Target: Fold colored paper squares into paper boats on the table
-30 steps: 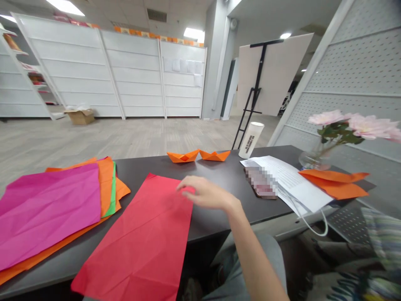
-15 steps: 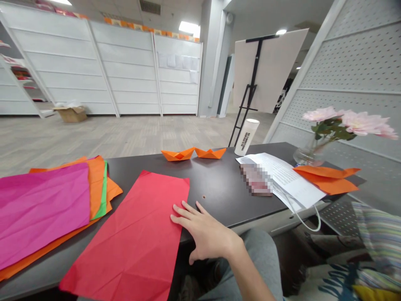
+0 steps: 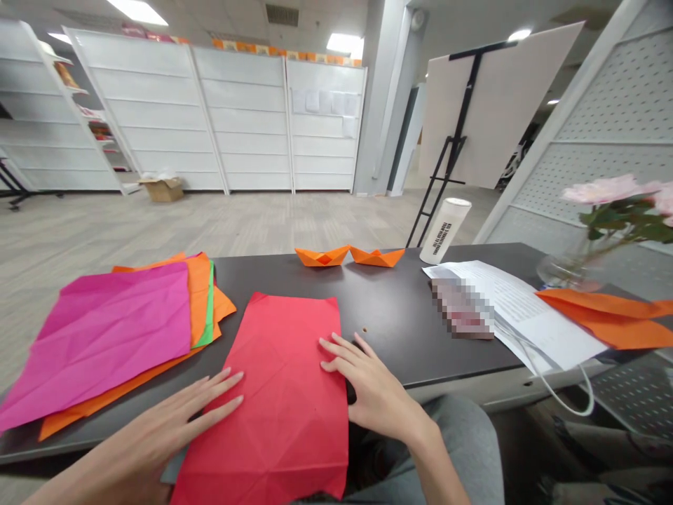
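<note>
1. From where I stand, the large red, creased paper sheet (image 3: 287,393) lies in front of the person, on the dark, flat surface (image 3: 399,315), and its lower part hangs over the near edge.
2. The person's left hand (image 3: 176,417) rests on the left border of this sheet. The fingers of its grip are stretched out, with gaps between them; the thumb is hidden, so I cannot tell if it pinches the paper.
3. The right hand (image 3: 378,393) comes over the near edge and touches the right border of the sheet with its fingertips. This grip is spread, the fingers slightly bent and the thumb standing apart.
4. Along the far edge, two small orange paper boats (image 3: 323,257) (image 3: 377,258) stand side by side.
5. Towards the left end there is a pile of papers, with a magenta sheet (image 3: 120,315) on top, and orange and green borders showing from under it.
6. Towards the right end I see a white printed page (image 3: 518,305), a folded orange paper (image 3: 604,319) and a clear glass vase (image 3: 562,272) with pale pink flowers (image 3: 604,189).
7. A white cylindrical cup (image 3: 446,231) stands at the far edge, to the right of the boats.
</note>
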Demonstrator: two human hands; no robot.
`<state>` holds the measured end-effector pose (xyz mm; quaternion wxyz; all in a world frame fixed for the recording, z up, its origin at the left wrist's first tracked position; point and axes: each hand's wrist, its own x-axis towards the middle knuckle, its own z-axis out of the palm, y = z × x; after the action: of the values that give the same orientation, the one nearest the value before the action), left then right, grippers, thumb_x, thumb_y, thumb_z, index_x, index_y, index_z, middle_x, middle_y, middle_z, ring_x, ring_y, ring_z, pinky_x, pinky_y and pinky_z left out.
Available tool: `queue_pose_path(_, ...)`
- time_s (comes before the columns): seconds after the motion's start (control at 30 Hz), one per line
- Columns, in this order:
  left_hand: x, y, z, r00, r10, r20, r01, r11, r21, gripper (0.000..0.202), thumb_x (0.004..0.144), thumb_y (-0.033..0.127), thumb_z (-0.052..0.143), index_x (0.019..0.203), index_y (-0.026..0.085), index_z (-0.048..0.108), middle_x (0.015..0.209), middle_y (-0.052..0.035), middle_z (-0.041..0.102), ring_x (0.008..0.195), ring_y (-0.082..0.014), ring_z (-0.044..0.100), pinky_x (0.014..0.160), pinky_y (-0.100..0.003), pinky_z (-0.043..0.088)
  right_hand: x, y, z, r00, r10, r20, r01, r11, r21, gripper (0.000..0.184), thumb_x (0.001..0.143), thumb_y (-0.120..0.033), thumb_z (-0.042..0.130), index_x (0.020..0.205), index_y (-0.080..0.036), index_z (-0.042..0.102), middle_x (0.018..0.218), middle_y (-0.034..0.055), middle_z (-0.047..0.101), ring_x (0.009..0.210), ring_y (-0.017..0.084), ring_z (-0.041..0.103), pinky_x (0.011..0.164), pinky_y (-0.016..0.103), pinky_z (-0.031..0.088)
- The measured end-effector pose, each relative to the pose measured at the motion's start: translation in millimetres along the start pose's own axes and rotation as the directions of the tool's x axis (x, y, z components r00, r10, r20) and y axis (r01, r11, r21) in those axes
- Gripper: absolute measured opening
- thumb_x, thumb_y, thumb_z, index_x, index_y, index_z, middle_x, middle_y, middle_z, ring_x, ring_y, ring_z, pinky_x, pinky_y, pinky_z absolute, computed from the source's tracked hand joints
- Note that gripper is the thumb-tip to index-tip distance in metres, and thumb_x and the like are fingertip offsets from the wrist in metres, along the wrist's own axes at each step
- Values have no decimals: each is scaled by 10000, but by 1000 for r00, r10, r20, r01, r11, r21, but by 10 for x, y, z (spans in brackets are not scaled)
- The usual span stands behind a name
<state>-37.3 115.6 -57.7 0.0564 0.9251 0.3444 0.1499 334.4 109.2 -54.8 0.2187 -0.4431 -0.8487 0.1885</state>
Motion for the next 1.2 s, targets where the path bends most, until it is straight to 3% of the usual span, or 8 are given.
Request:
queue_pose_path(0.1, 44, -56, -39, 996, 50, 68, -46, 998, -51, 708, 770, 219, 719, 1401, 437, 481, 1395, -25, 593, 1229, -239, 601, 1009, -309, 492, 12, 5, -25, 1000, 0, -4, 0, 1000, -6, 418, 809, -345, 696, 1211, -259, 620, 1538, 67, 415, 1460, 265, 304, 1211, 551, 140)
queue_pose_path(0.3, 233, 8, -105, 991, -125, 51, 135, 944, -301, 291, 864, 145, 525, 1036, 272, 722, 1085, -48, 743, 1012, -188, 681, 923, -291, 531, 19, 30, -52, 998, 60, -6, -59, 994, 89, 279, 906, -275, 593, 1175, -307, 660, 1543, 43, 410, 1432, 231, 361, 1197, 539, 204)
queue_pose_path(0.5, 501, -67, 67, 948, -318, 16, 275, 795, -540, 218, 793, 211, 544, 928, 173, 711, 752, -27, 728, 673, -166, 663, 663, -244, 537, 116, -27, -154, 984, 153, -91, -123, 953, 275, 140, 864, -177, 598, 937, -237, 702, 1383, 83, 567, 1259, 244, 546, 1048, 405, 427)
queue_pose_path(0.7, 570, -15, 133, 854, -518, -43, 396, 701, -594, 347, 819, 465, 645, 1015, 181, 679, 1042, -80, 745, 971, -270, 691, 851, -361, 560, 416, -38, -391, 978, 188, -86, -166, 962, 214, 185, 929, -289, 535, 849, -200, 677, 915, 28, 709, 845, 194, 636, 768, 298, 450)
queue_pose_path(0.8, 550, -23, 194, 820, -568, -73, 411, 671, -616, 415, 814, 481, 649, 1096, 178, 623, 927, -70, 751, 854, -259, 713, 761, -359, 583, 498, 56, -286, 969, 235, -73, -210, 946, 248, 248, 955, -317, 486, 839, -183, 659, 856, 16, 700, 762, 175, 599, 674, 270, 406)
queue_pose_path(1.07, 485, -117, 458, 815, -524, -246, 407, 821, -401, 597, 840, 440, 634, 1330, 201, 392, 714, 40, 640, 491, -140, 552, 520, -258, 495, 460, 186, -39, 962, 230, -150, -199, 960, 195, 245, 941, -290, 512, 719, -194, 551, 758, -11, 567, 685, 141, 511, 643, 261, 378)
queue_pose_path(1.17, 507, -112, 483, 807, -444, -389, 383, 895, -226, 740, 841, 437, 637, 1456, 206, 299, 990, -53, 662, 666, -168, 629, 641, -306, 556, 458, 238, -7, 945, 266, -189, -226, 952, 207, 67, 884, -265, 591, 910, -204, 588, 805, -17, 542, 698, 145, 521, 668, 271, 437)
queue_pose_path(1.2, 517, -104, 474, 807, -404, -432, 361, 915, -180, 775, 846, 437, 632, 1490, 212, 265, 1140, -101, 631, 836, -211, 664, 737, -348, 574, 458, 254, 7, 933, 284, -222, -236, 947, 219, 227, 852, -251, 629, 1069, -209, 575, 870, -10, 547, 731, 150, 540, 710, 285, 470)
